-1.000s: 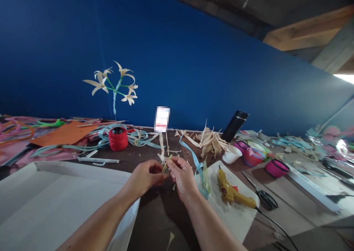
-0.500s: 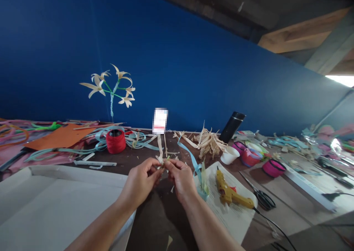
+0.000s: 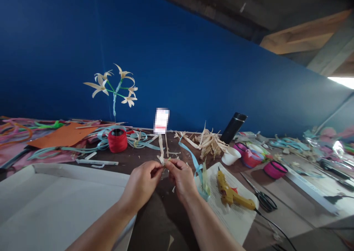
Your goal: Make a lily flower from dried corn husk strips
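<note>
Head camera: I see the left hand (image 3: 143,184) and right hand (image 3: 181,178) close together, fingers pinching a small greenish piece (image 3: 169,159) above the worktop (image 3: 155,221).

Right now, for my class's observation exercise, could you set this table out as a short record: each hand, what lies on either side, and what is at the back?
Left hand: fingertips pinched on a small piece, mostly hidden
Right hand: pinched at the same piece, fingertips close to the left's
Left side: white tray; red thread beyond it
Right side: yellow glue gun lying on paper; scissors beside it
Back: pale flowers, upright, before a blue wall
</note>
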